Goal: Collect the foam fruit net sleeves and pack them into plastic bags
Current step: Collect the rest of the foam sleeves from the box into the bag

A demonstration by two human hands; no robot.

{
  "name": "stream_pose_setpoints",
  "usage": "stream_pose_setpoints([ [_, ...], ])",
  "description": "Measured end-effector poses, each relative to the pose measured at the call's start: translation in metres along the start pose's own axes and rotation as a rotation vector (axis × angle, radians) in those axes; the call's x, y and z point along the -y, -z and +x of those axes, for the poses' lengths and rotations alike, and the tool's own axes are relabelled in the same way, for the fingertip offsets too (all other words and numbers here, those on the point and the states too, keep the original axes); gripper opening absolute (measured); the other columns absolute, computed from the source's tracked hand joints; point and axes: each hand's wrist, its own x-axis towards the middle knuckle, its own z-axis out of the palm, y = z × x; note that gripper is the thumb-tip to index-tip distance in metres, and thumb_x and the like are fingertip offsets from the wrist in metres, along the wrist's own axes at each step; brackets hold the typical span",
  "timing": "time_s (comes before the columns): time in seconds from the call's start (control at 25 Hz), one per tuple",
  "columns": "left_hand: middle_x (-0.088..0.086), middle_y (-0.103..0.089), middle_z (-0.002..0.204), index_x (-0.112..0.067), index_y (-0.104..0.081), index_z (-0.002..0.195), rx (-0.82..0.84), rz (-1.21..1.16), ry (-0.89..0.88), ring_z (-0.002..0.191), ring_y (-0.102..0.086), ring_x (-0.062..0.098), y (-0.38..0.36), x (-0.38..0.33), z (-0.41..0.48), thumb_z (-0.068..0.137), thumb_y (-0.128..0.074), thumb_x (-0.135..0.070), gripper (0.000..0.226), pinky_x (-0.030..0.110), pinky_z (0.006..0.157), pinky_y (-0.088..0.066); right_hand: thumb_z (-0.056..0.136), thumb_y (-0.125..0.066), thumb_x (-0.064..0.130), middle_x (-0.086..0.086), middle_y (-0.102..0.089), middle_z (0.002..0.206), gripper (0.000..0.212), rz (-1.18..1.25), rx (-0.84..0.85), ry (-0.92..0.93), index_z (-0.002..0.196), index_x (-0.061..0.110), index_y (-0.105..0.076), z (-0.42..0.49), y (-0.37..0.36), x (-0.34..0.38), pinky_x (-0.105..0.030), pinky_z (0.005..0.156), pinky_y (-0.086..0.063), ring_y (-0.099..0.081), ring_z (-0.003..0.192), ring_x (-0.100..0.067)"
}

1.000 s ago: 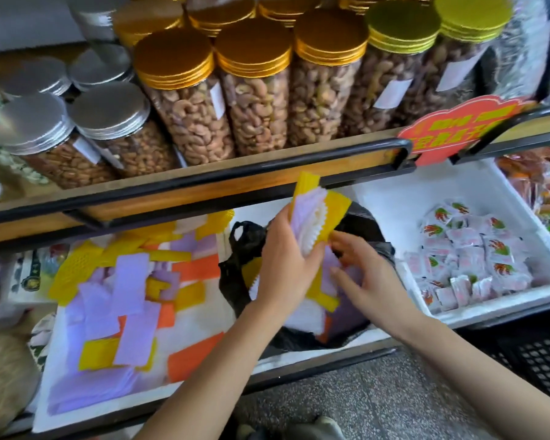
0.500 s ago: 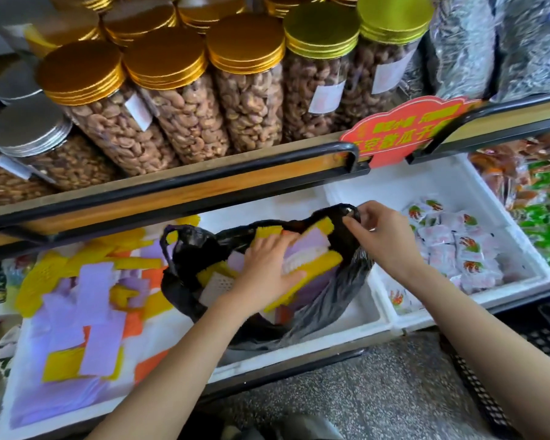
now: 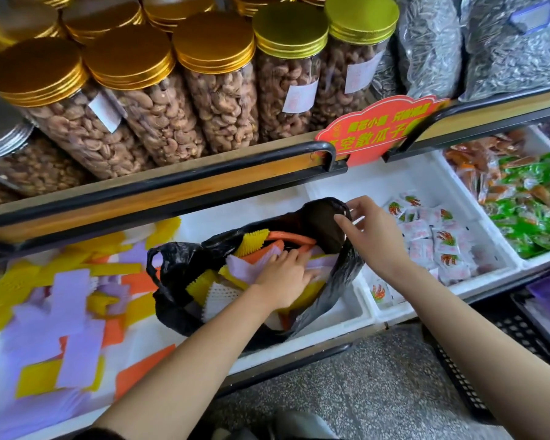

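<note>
Black plastic bag (image 3: pixel 175 268) sits in a white foam tray (image 3: pixel 337 315), mouth open and facing up. Left hand (image 3: pixel 283 274) is inside the bag mouth, fingers (image 3: pixel 308 265) stretched flat over the sleeves (image 3: pixel 251 246) packed there, pressing on them and curled round nothing. The fingertips are blurred. Sleeves in the bag are mixed: yellow and orange toward the far side, purple and white nearer the wrist.

Right hand (image 3: pixel 375 236) is at the bag's right end, thumb and forefinger pinched together on the rim and holding it up. Its other fingers are loosely bent.

Loose sleeves (image 3: pixel 70 312) in purple, yellow and orange lie scattered flat on white foam left of the bag, many overlapping. Just right of the bag, a white bin (image 3: pixel 426 173) holds a heap of small white sachets (image 3: pixel 432 246) with red and green print. Farther right of the bag, green and orange packets (image 3: pixel 527 211) fill another bin.

Above and behind the bag, a black rail (image 3: pixel 172 188) fronts a wooden shelf. On that shelf, clear jars (image 3: pixel 223 100) of cashews with gold lids lean toward the camera. A red sign (image 3: pixel 375 128) with yellow characters is up and right of the bag. Grey speckled floor (image 3: pixel 346 392) lies below the bag.
</note>
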Motion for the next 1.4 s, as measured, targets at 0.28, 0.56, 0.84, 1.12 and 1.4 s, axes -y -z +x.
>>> stream_pose_setpoints([
  [0.28, 0.003, -0.055, 0.123, -0.014, -0.048, 0.132, -0.486, 0.003, -0.121, 0.116, -0.045, 0.023, 0.063, 0.039, -0.071, 0.096, -0.039, -0.029, 0.040, 0.031, 0.096, -0.029, 0.086, -0.058, 0.020, -0.014, -0.054, 0.102, 0.025, -0.194, -0.197, 0.458, 0.107, 0.006, -0.056, -0.022, -0.022, 0.048, -0.033, 0.082, -0.038, -0.047, 0.094, -0.028],
  [0.56, 0.010, -0.059, 0.090, -0.009, -0.060, 0.102, -0.947, -0.010, 0.086, 0.089, -0.049, 0.027, 0.052, 0.156, -0.211, 0.092, -0.044, -0.016, 0.021, 0.038, 0.079, -0.038, 0.090, -0.051, 0.012, -0.014, -0.059, 0.097, 0.015, 0.114, 0.019, 0.920, 0.102, 0.004, -0.056, -0.099, -0.119, 0.162, -0.035, 0.080, -0.042, -0.051, 0.090, -0.028],
  [0.84, 0.009, -0.062, 0.096, -0.012, -0.059, 0.104, -0.519, -0.090, 0.515, 0.091, -0.055, 0.027, -0.102, 0.291, -0.297, 0.081, -0.040, -0.028, 0.034, 0.036, 0.074, -0.037, 0.080, -0.052, 0.009, -0.005, -0.058, 0.107, 0.031, -0.082, 0.606, 0.884, 0.110, 0.013, -0.057, -0.161, -0.288, 0.156, -0.034, 0.080, -0.050, -0.058, 0.096, -0.024],
  [1.12, 0.025, -0.051, 0.123, -0.001, -0.043, 0.138, -0.283, -0.559, 0.793, 0.111, -0.052, 0.041, -0.176, 0.347, -0.292, 0.087, -0.063, -0.009, 0.056, 0.049, 0.090, -0.045, 0.089, -0.045, 0.001, -0.015, -0.024, 0.149, 0.064, -0.685, 1.025, 0.606, 0.146, 0.003, -0.016, -0.164, -0.383, 0.108, -0.036, 0.114, -0.023, -0.025, 0.137, -0.030],
  [1.4, 0.020, -0.046, 0.137, -0.002, -0.033, 0.142, -0.301, -0.871, 0.882, 0.126, -0.044, 0.033, -0.200, 0.361, -0.269, 0.086, -0.066, -0.009, 0.066, 0.039, 0.100, -0.036, 0.094, -0.047, 0.014, -0.012, -0.033, 0.144, 0.053, -0.760, 1.067, 0.472, 0.143, 0.009, -0.026, -0.161, -0.404, 0.099, -0.039, 0.111, -0.023, -0.031, 0.133, -0.028],
])
